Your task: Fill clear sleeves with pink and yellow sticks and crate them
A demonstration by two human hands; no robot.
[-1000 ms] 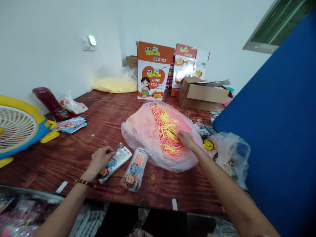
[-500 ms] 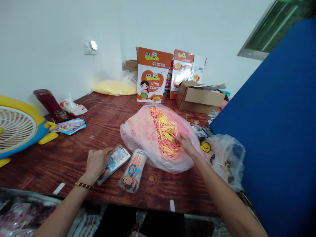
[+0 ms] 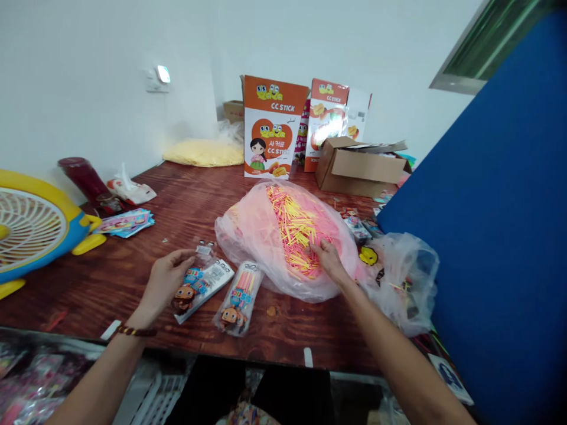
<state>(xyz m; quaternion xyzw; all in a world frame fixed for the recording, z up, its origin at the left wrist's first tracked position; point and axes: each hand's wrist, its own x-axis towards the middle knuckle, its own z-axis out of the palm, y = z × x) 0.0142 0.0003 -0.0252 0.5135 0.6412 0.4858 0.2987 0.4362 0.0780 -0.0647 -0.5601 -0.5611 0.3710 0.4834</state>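
1. Far left: yellow-and-blue fan point(image 3: 35, 224) at the worktop point(image 3: 186, 206) edge; beside it, dark red bottle point(image 3: 84, 177), tissue pack point(image 3: 135, 190), fanned cards point(image 3: 126, 222).
2. Left hand point(image 3: 166, 280) low over the worktop, thumb and fingers pinched on the edge of a flat printed packet point(image 3: 194, 275), apparently lifting it askew from the stack point(image 3: 215, 278) beneath.
3. Just right of the stack: filled packet point(image 3: 239, 300), lying flat, pink and yellow sticks visible inside.
4. Mid-worktop: large clear bag point(image 3: 248, 236), opened over loose sticks point(image 3: 295, 224). Behind, upright: orange-and-white box point(image 3: 274, 127).
5. Right hand point(image 3: 330, 260) in the bag opening, fingers curled among sticks. Cannot tell if gripping any.
6. Further right: open cardboard box point(image 3: 367, 171), crumpled clear bag point(image 3: 414, 277), blue panel point(image 3: 478, 195).
7. Step in hand, as judged: separating one packet while gathering sticks. Next move: calls for a firm pinch on a single packet, plus a neat, aligned bunch.
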